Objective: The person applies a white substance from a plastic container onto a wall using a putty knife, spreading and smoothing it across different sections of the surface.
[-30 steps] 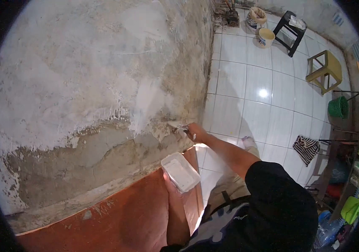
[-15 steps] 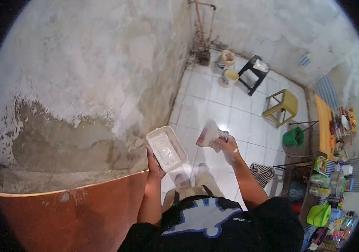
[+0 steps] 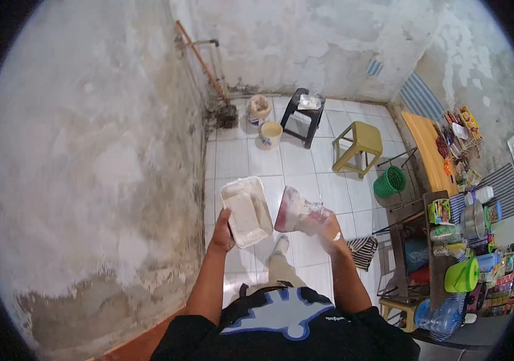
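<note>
My left hand [image 3: 223, 231] grips the left edge of a white rectangular tray [image 3: 246, 212] that has pale residue inside. My right hand [image 3: 327, 228] is closed round the handle end of a wide scraper [image 3: 293, 210], its blade smeared with white material and turned toward the tray. A small gap separates the blade from the tray's right side. White smudges mark the right hand, and its fingertips are partly blurred.
Two buckets, one upper [image 3: 259, 108] and one lower [image 3: 271, 135], stand near the corner beside a black stool [image 3: 304, 117]. Farther right are an olive stool [image 3: 359, 146], a green basket [image 3: 389, 182] and a cluttered table [image 3: 443, 265]. A patchy wall [image 3: 107, 150] rises at left.
The view has turned toward the room, away from the left wall and the reddish-brown panel. Tray and scraper are closer together, both still held. Only one foot shows clearly now.
</note>
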Available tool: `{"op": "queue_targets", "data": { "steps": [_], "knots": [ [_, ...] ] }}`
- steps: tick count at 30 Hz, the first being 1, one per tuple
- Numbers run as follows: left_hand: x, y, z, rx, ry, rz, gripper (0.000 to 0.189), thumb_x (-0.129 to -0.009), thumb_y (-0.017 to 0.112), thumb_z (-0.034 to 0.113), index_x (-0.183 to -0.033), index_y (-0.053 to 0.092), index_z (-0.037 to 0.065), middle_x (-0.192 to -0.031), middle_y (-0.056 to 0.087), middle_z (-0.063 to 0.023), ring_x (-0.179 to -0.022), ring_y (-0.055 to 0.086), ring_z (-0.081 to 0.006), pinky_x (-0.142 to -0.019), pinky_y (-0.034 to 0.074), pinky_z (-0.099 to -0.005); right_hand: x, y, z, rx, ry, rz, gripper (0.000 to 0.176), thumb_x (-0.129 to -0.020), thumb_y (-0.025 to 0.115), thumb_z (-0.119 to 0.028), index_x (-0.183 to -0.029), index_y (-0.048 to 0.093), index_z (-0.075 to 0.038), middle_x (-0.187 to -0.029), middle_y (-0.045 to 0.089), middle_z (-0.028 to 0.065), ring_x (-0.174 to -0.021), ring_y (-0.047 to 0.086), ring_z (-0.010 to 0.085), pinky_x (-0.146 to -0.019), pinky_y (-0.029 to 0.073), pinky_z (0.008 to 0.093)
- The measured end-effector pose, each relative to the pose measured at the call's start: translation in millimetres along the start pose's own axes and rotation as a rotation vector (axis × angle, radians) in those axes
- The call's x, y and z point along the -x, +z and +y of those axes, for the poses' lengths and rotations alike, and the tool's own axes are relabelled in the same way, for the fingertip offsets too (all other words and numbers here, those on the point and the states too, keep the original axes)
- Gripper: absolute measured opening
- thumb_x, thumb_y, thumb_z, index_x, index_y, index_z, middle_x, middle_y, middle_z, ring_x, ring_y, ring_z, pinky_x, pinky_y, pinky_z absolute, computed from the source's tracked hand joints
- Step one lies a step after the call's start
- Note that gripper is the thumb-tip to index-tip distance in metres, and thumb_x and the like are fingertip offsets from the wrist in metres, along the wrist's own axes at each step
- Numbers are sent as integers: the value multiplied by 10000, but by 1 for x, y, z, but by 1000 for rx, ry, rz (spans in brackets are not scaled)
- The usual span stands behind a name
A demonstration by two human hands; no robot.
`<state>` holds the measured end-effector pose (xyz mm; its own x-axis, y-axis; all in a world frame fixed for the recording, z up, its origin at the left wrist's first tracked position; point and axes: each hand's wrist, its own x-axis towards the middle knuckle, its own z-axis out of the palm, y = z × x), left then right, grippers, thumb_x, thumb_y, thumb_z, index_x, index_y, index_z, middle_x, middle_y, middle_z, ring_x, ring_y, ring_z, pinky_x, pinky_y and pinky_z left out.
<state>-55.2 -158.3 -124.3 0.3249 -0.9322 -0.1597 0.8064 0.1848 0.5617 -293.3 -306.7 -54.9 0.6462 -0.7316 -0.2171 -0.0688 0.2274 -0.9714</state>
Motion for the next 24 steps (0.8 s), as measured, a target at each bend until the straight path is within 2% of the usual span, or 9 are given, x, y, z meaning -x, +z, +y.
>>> {"op": "queue_targets", "data": {
  "steps": [1,2,5,7,12,18,22,23,24],
  "knots": [
    [-20,12,-4,-28,-46,43,628,-876,558,439,-1352,392,63,-1267,541,-115,-1133,558,-261,-966,464,-420,-12,-9,-14,107,27,-6,335,-822,684,-166,-1056,576,49,-864,619,59,-745,548,104,-644,463,263],
    [-36,23,-10,-55,-99,95,607,-884,549,430,-1339,402,57,-1246,554,-114,-1122,566,-254,-961,468,-413,-25,-18,-19,92,31,8,335,-822,684,-166,-1056,576,49,-864,619,59,-745,548,104,-644,463,263],
    [-96,48,-24,-155,-147,103,563,-926,472,422,-1316,417,20,-1228,560,-140,-1113,571,-266,-967,462,-409,-66,-46,-36,210,-106,60,320,-834,657,-174,-1056,575,40,-921,650,99,-811,596,149,-741,495,303],
    [-134,62,-33,-214,-166,120,544,-953,409,408,-1314,418,2,-1244,548,-160,-1120,563,-284,-978,450,-410,-93,-69,-39,236,-144,86,313,-832,655,-167,-1050,574,42,-919,653,113,-806,606,162,-741,497,309],
    [-217,98,-53,-261,-189,119,535,-951,421,408,-1302,428,4,-1231,554,-161,-1109,569,-281,-968,456,-408,-154,-124,-54,465,-167,174,307,-821,652,-152,-1038,571,49,-896,659,156,-797,629,213,-747,503,331],
    [-288,109,-71,-227,-200,83,517,-951,428,405,-1279,450,6,-1226,555,-166,-1106,570,-277,-957,463,-403,-214,-153,-74,554,-229,133,252,-788,656,-145,-931,612,59,-764,620,164,-667,574,226,-647,464,343],
    [-342,115,-68,-215,-249,106,525,-953,419,403,-1301,436,11,-1235,552,-167,-1115,565,-279,-962,459,-404,-274,-171,-67,643,-223,249,280,-795,645,-150,-990,610,48,-854,635,193,-754,617,301,-698,479,370],
    [-358,114,-67,-191,-245,104,530,-954,415,403,-1312,428,12,-1244,549,-165,-1121,562,-281,-965,457,-404,-288,-174,-68,695,-230,270,320,-794,651,-167,-1034,601,40,-951,630,209,-859,620,341,-768,483,382],
    [-377,112,-67,-193,-253,93,530,-954,415,403,-1312,428,12,-1244,549,-165,-1121,562,-281,-965,457,-404,-304,-179,-70,696,-228,284,320,-794,651,-167,-1034,601,40,-951,630,209,-859,620,341,-768,483,382]
  ]
}}
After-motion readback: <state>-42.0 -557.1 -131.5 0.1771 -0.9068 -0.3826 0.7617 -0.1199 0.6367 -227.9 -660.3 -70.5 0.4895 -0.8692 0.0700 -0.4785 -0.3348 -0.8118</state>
